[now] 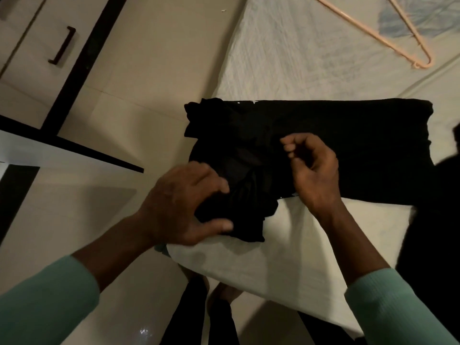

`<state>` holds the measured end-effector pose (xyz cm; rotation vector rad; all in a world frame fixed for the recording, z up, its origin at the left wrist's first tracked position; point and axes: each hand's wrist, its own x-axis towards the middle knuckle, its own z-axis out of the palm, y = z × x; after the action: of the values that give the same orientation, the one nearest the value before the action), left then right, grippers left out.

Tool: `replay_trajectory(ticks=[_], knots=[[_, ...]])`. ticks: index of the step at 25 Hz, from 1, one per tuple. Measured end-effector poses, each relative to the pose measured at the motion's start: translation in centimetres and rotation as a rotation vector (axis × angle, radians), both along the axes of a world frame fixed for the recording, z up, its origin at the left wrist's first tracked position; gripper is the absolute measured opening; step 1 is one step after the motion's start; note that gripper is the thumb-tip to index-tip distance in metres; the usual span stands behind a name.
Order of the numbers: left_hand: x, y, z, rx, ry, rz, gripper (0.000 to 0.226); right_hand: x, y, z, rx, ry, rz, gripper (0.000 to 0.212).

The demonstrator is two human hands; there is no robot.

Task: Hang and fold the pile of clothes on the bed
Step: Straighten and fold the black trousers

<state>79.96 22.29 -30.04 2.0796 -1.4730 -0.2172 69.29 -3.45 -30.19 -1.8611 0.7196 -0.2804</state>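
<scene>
Clutching the bunched black garment is the left hand.

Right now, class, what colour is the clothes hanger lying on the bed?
The clothes hanger is pale peach-pink, seen best in the head view, top right.

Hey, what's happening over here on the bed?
A person in green sleeves is folding a black garment at the corner of the bed. The left hand grips its bunched end near the bed's edge. The right hand hovers over the flatter part with its fingers curled; whether it pinches any cloth is unclear. A peach hanger lies bare farther back on the sheet.
</scene>
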Motion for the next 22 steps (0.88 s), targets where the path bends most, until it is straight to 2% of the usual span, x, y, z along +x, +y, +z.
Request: replay_trajectory(ticks=[2, 4, 6, 9, 10, 12, 15, 18, 20, 22], knots=[[-1.6, 0.9, -1.6, 0.184, -0.171, -0.144, 0.057, -2.4, 0.4, 0.2, -0.014, 0.151, 0.198, 0.059], [-2.3, 0.8, -2.8, 0.181, -0.133, -0.096, 0.037, -3.4, 0.5, 0.4, -0.130, 0.334, 0.388, 0.067], [-2.3, 0.3, -2.4, 0.072, 0.059, 0.013, 0.019, -2.9, 0.5, 0.7, -0.169, 0.396, 0.439, 0.053], [-1.0, 0.0, -0.1, -0.023, 0.427, 0.219, 0.013, -0.9, 0.0, 2.0, -0.071, 0.359, 0.381, 0.013], [-0.4, -0.2, 0.7, -0.052, 0.606, 0.315, 0.016, -0.4, -0.4, 2.6, 0.010, 0.328, 0.361, 0.009], [1.1, -1.1, 1.2, -0.120, 0.908, 0.583, 0.024, 0.8, -1.0, 3.5, 0.128, 0.227, 0.294, 0.020], [2.6, -2.5, 1.1, -0.108, 1.135, 0.934, 0.028, 3.0, -1.3, 3.9, 0.193, 0.113, 0.136, 0.026], [2.1, -2.3, 1.0, -0.028, 1.181, 0.927, 0.040, 5.2, -0.9, 2.7, 0.067, 0.152, 0.125, 0.019], [1.3, -1.6, 0.8, 0.011, 1.107, 0.880, 0.027, 6.0, -0.8, 1.7, -0.046, 0.232, 0.195, 0.020], [0.6, -0.7, 0.2, -0.059, 1.072, 0.919, 0.012, 6.2, -0.6, 1.0, -0.068, 0.221, 0.209, 0.018]])
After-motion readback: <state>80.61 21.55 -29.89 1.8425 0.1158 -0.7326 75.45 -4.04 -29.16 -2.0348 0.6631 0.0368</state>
